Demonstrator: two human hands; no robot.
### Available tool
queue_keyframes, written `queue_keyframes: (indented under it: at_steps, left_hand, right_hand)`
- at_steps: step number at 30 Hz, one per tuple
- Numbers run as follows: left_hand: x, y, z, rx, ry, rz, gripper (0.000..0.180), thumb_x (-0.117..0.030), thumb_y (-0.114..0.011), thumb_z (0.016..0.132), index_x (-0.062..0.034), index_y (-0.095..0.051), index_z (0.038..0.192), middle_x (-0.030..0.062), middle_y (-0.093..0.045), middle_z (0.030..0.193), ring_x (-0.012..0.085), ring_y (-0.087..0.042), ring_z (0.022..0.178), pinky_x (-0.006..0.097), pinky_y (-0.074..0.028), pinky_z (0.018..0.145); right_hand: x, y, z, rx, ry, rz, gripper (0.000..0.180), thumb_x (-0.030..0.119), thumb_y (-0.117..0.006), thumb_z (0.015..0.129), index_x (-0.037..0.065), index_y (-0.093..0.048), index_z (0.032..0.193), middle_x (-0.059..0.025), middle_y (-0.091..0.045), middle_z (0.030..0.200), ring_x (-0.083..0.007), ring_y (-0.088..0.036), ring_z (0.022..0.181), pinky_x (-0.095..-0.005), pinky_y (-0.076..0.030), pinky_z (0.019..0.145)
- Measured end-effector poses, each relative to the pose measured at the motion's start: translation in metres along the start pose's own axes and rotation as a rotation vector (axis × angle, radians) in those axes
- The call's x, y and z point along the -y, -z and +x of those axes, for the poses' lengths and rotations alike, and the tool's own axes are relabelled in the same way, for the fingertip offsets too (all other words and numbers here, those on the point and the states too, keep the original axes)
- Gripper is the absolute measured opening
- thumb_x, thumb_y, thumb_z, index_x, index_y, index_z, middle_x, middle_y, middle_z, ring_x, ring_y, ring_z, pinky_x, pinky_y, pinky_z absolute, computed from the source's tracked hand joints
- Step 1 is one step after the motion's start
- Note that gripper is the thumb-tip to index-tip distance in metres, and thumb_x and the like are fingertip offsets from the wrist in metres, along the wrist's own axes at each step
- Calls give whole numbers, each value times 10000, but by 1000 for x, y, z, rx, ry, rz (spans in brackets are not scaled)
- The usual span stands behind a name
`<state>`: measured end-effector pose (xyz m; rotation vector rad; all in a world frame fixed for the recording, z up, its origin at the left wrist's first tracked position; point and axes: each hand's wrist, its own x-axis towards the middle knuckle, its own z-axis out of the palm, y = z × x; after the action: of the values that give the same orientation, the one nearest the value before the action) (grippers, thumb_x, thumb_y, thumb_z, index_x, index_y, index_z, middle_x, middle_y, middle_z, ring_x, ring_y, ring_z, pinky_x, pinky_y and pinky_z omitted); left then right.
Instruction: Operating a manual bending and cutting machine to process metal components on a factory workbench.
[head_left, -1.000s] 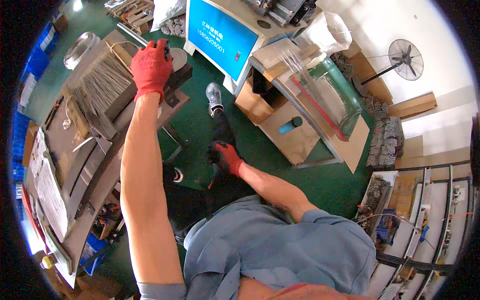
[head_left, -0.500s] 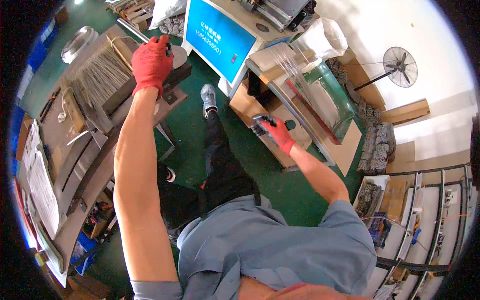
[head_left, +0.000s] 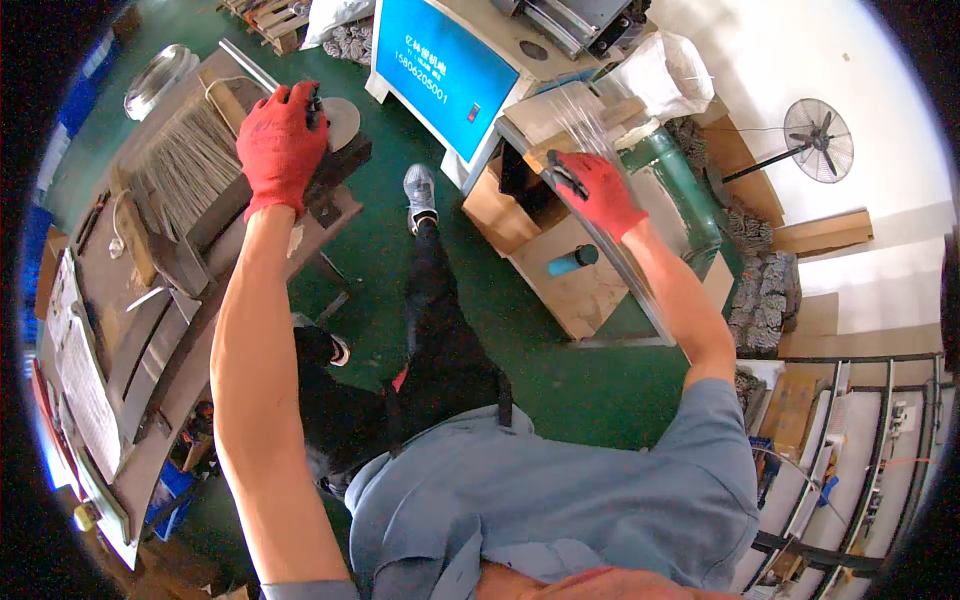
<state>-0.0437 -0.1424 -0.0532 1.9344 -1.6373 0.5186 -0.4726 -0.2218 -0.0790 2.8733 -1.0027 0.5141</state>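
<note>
At the upper left, my left hand (head_left: 283, 145), in a red glove, is closed round something dark beside a pale round disc (head_left: 341, 124) at the brown workbench's end. What it grips is mostly hidden by the fingers. A bundle of thin wire-like strands (head_left: 185, 150) lies on that bench to its left. My right hand (head_left: 600, 192), also in a red glove with dark fingertips, hovers by the edge of the right-hand table. Its fingers are loosely bent and apart, and I see nothing in them. Thin clear strips (head_left: 582, 115) lie just beyond it.
A white cabinet with a blue panel (head_left: 440, 75) stands ahead. Below the right-hand table is a teal cylinder (head_left: 573, 260) on a wooden board. A standing fan (head_left: 815, 140), bundled grey material (head_left: 762, 310) and shelving (head_left: 850, 450) are at the right. Papers (head_left: 85, 370) lie on the left bench.
My right hand has moved up and forward to the table edge, uncovering the teal cylinder. My left hand has shifted slightly left and down in view, still closed.
</note>
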Motion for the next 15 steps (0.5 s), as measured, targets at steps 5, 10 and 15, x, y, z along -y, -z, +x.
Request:
queue_keyframes:
  at_steps: [5, 10, 15]
  left_hand:
    - [2, -6, 0, -35, 2, 18, 352, -266, -661, 772, -187, -626, 1113, 72, -636, 964, 310, -609, 901, 412, -502, 775]
    - [4, -7, -1, -70, -36, 58, 344, -264, -677, 758, -201, -636, 1093, 60, -630, 947, 296, -607, 860, 405, -502, 751]
    - [0, -7, -1, -110, -62, 84, 348, -233, -677, 748, -203, -646, 1093, 49, -616, 900, 282, -599, 831, 397, -496, 726]
  right_hand:
    - [-27, -10, 14, -29, 71, -58, 385, 262, -663, 839, 100, -598, 1183, -129, -631, 1067, -324, -601, 984, -426, -491, 865]
    - [-39, -21, 28, 56, 94, 10, 407, 266, -654, 846, 96, -583, 1209, -128, -607, 1165, -315, -580, 1045, -416, -474, 904]
    - [-41, -29, 45, 23, 183, -63, 459, 280, -666, 840, 76, -555, 1236, -126, -577, 1226, -307, -553, 1112, -423, -458, 938]
